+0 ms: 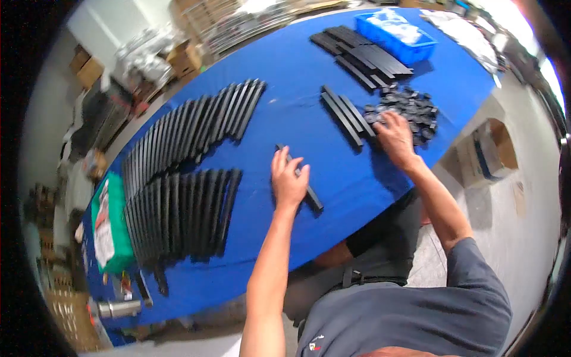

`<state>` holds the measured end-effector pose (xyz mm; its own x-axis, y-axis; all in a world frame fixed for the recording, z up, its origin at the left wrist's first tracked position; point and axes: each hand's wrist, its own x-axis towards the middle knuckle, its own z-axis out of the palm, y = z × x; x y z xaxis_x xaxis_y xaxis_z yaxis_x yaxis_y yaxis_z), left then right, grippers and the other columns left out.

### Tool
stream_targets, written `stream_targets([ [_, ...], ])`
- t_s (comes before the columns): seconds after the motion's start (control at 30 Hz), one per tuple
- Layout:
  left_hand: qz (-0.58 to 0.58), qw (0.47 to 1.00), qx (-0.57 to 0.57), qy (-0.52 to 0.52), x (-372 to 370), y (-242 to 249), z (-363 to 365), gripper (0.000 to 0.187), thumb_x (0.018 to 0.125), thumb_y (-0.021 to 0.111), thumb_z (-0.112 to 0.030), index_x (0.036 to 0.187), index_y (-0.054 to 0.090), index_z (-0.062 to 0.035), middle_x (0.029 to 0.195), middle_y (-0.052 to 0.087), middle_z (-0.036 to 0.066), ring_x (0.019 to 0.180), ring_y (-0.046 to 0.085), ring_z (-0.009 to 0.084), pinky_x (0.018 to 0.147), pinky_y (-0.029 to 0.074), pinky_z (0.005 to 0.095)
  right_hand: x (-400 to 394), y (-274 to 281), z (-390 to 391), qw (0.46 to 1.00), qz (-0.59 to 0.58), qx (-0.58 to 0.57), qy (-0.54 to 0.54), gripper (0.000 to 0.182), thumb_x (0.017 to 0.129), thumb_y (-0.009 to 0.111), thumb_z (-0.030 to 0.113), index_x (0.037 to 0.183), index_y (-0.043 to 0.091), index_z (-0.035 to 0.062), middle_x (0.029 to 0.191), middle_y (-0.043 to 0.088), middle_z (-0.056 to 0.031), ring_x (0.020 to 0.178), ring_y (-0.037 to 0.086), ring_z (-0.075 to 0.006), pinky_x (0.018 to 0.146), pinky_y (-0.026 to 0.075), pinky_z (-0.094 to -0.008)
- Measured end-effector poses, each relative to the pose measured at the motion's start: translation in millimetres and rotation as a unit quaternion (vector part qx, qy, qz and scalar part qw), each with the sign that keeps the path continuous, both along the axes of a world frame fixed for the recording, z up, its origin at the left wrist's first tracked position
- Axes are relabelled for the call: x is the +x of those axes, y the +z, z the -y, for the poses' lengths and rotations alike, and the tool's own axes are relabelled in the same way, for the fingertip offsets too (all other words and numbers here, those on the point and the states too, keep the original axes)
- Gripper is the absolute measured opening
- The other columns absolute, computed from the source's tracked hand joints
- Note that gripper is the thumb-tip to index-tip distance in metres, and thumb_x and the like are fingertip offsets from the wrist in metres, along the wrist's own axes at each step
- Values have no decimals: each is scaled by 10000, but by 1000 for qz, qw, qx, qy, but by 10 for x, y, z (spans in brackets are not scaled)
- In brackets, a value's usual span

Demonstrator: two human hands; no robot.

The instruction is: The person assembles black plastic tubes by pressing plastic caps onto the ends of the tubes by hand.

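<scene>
My left hand (289,181) is closed over a slim black bar (312,199) lying at a slant on the blue cloth; both ends of the bar stick out past the fingers. At the near edge of a pile of small black round pieces (419,113), my right hand (395,138) has its fingers curled down among the pieces. What sits between those fingertips is too small and blurred to make out. A few loose black bars (342,119) lie just left of the right hand.
Two rows of black bars, an upper one (190,128) and a lower one (181,214), cover the table's left side. A green bin (122,232) stands beyond them. At the far end are stacked flat black strips (363,53) and a blue crate (410,52). A cardboard box (488,152) is on the floor.
</scene>
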<state>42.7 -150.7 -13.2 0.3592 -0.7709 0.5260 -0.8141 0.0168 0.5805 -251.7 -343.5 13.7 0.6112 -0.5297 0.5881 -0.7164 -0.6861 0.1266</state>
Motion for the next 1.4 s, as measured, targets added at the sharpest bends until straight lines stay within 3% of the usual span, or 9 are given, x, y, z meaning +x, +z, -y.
stream_targets([
  [0.17,-17,1000,2,10,12,-28,0,267,793,793,-236,992,773,-58,1439,562,235,1382,464,439,1177,359,493,11,50,-86,1000,15,-4,26,246,830,687,116,1075,694,93,1232,654,-121,1269,550,-323,1098,420,-465],
  [0.47,-53,998,3,16,-18,14,-25,251,800,774,-217,989,760,-52,1456,545,225,1406,444,421,1154,397,483,-59,196,-177,998,62,-2,12,248,913,650,32,1157,612,15,1460,549,-177,1364,491,-362,1153,368,-476],
  [0.6,-59,998,5,17,-27,5,-16,262,801,770,-228,995,754,-52,1467,535,223,1409,439,421,1159,392,481,45,508,-735,976,177,92,88,268,876,685,-52,1122,592,1,1340,635,-194,1165,635,-376,971,519,-438],
  [0.7,-61,998,5,15,-17,7,-19,259,804,768,-229,994,755,-52,1468,533,225,1408,437,432,1167,379,486,221,527,-1280,963,176,129,160,302,826,701,-103,1090,599,2,1196,682,-190,1056,664,-376,895,544,-430],
  [0.73,-65,998,6,15,-24,13,-24,259,805,768,-229,994,755,-52,1468,533,226,1407,436,435,1169,376,487,184,250,-1326,950,154,221,157,393,817,722,-77,1174,583,9,1221,644,-194,1090,635,-384,931,522,-448],
  [0.83,-65,998,-2,13,-21,12,-15,269,813,761,-230,1018,759,-56,1478,522,234,1411,431,440,1171,371,487,255,-34,-1468,945,112,287,105,723,824,769,18,1461,428,36,1398,502,-216,1252,522,-414,1048,439,-479],
  [1.03,-90,990,-32,-105,28,-37,-58,351,862,518,45,1127,724,-59,1341,658,159,1438,415,427,1214,329,483,238,-2,-1488,944,130,281,113,873,808,817,91,1551,360,58,1412,492,-224,1283,499,-411,1098,412,-473],
  [1.13,4,991,45,-123,90,26,-281,356,812,539,35,1095,732,-63,1151,733,131,1296,559,403,1141,409,457,211,-102,-1443,938,147,291,115,815,828,804,100,1531,395,60,1401,501,-223,1271,509,-405,1094,412,-465],
  [1.4,178,970,112,-126,-281,443,-1232,381,736,649,-65,1106,738,-86,1097,686,63,1173,550,315,1131,358,609,198,-117,-1434,933,152,304,117,717,863,761,63,1496,425,45,1425,498,-207,1316,491,-397,1124,394,-465],
])
